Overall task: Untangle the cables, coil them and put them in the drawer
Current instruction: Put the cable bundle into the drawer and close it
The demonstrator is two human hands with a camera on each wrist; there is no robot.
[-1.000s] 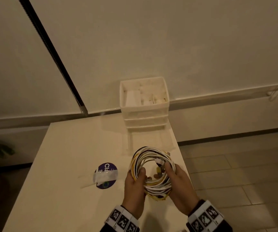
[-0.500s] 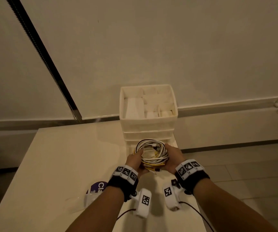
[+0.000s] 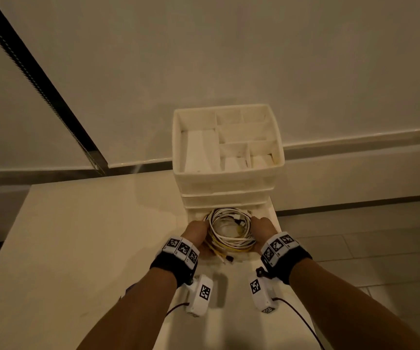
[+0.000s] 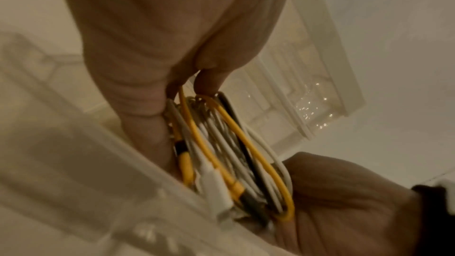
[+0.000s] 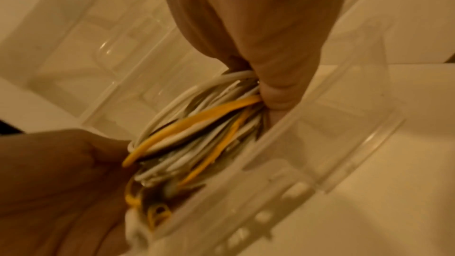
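1. The left hand [image 3: 195, 232] grips the left side of the cable coil [image 3: 230, 232], fingers curled round it.
2. The right hand [image 3: 263, 229] grips the right side.
3. The coil sits low in the open drawer [image 3: 274, 218], at the frame centre, under the white organizer [image 3: 229, 178].

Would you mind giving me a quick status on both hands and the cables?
Left hand and right hand both grip the cable coil. Coil held over the open bottom drawer, partly inside. One loose cable end hangs over the drawer's front edge.
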